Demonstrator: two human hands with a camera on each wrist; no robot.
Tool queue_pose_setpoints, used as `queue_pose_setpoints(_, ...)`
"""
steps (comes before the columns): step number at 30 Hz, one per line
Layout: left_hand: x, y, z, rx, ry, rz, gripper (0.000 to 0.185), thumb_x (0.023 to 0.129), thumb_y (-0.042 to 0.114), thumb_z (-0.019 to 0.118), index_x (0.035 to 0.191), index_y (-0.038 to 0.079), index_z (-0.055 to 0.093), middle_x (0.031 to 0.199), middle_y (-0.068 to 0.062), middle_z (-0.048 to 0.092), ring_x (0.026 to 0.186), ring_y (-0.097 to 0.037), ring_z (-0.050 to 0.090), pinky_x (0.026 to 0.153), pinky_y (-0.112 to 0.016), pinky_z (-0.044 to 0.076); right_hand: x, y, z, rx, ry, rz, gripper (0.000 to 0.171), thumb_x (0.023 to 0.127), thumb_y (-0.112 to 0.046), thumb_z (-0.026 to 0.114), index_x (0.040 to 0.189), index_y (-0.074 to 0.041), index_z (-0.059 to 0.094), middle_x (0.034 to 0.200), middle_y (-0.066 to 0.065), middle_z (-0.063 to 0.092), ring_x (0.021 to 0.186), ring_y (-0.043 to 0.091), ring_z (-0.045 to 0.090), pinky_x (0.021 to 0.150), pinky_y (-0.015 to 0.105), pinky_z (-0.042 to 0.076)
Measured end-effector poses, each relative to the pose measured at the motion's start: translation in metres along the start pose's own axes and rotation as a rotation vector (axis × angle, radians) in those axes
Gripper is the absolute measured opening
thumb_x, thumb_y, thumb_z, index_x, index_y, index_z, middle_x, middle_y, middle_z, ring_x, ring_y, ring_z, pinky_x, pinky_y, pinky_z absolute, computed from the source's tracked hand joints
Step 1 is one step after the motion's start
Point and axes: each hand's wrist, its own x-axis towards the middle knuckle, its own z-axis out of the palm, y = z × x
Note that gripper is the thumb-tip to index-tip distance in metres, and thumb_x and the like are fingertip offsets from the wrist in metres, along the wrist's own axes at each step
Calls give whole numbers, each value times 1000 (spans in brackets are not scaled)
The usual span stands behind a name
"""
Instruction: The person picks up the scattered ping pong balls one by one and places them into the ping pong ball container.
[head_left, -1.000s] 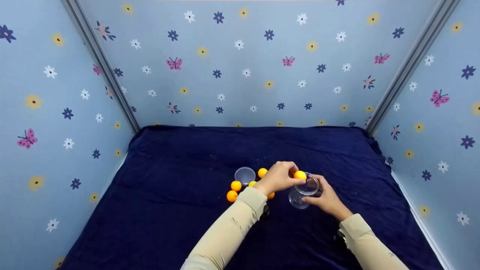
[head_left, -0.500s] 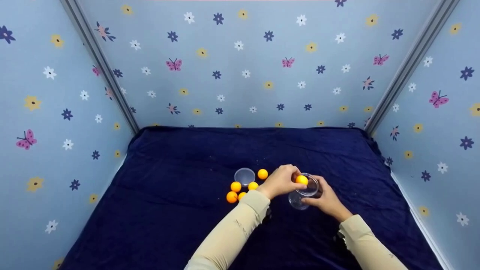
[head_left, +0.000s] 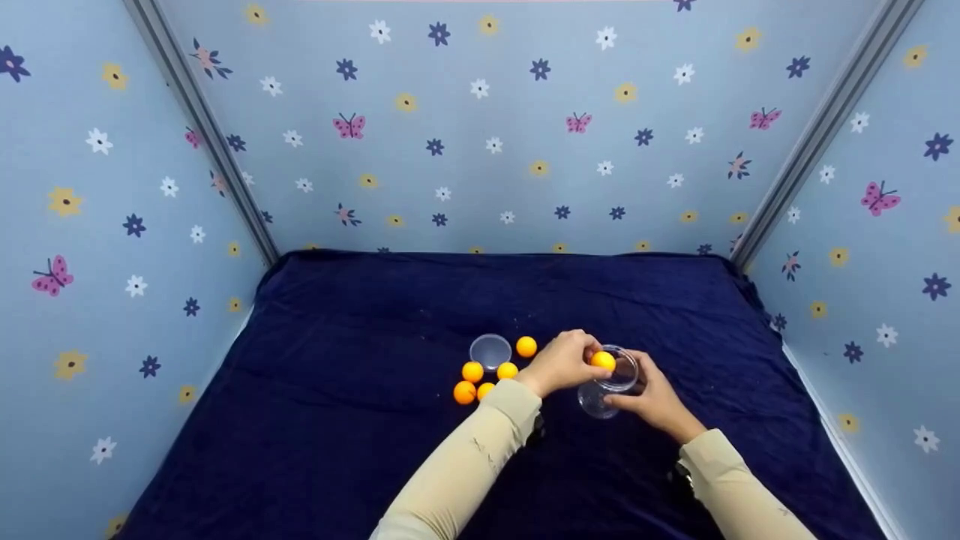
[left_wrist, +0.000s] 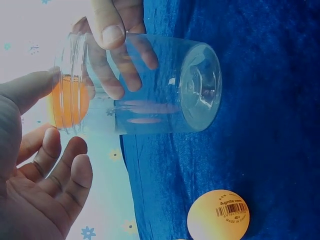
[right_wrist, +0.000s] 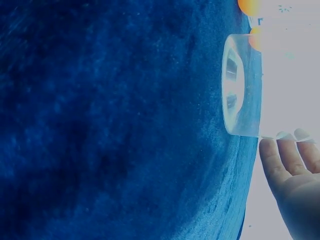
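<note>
On the dark blue cloth (head_left: 360, 420) that covers the worktop, slightly right of centre, both hands meet at a clear plastic jar (head_left: 606, 382). The right hand (head_left: 654, 396) grips the jar from its right side, fingers and thumb curled round the wall just under the open mouth; the left wrist view shows those fingers wrapped over the transparent wall (left_wrist: 150, 85), with the jar lifted clear of the cloth and its base free. The left hand (head_left: 561, 361) pinches an orange ball (head_left: 602, 361) at the jar's mouth, thumb and fingertips closed on it, and the ball sits right at the rim; in the left wrist view it shows as an orange shape (left_wrist: 67, 102) behind the threaded neck.

Just left of the left hand, a clear round lid (head_left: 490, 351) lies flat on the cloth. Five more orange balls lie loose around it: one (head_left: 526, 346) just beside its right edge, and four clustered just in front of it (head_left: 472, 371), touching or nearly touching one another. One loose ball in the left wrist view bears a printed barcode label (left_wrist: 218, 215).

Pale blue walls (head_left: 480, 120) printed with flowers and butterflies enclose the worktop on three sides. Both forearms wear beige sleeves (head_left: 465, 465).
</note>
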Motion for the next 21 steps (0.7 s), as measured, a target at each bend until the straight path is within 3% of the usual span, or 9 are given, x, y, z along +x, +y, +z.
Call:
queue_pose_setpoints(3, 0, 0, 0, -10, -2, -4, 36, 92, 30, 89, 117, 5, 80, 105, -6, 74, 83, -6, 61, 77, -16, 53, 0, 0, 0, 3, 9, 3, 82, 76, 10, 92, 147, 9, 51, 138, 31, 65, 119, 17, 69, 93, 17, 58)
queue_pose_setpoints(14, 0, -2, 0, -21, 7, -2, 38, 91, 30, 89, 118, 5, 80, 104, -5, 74, 83, -6, 61, 77, -17, 53, 0, -1, 2, 0, 21, 5, 83, 75, 11, 92, 147, 9, 51, 138, 30, 65, 118, 17, 70, 93, 18, 58)
queue_pose_setpoints(21, -2, -3, 1, -27, -8, -15, 41, 93, 32, 88, 124, 7, 78, 110, -13, 75, 85, -8, 61, 79, -20, 53, -1, 0, 2, 0, 18, -2, 84, 75, 14, 91, 147, 15, 47, 135, 37, 64, 121, 29, 70, 93, 17, 58)
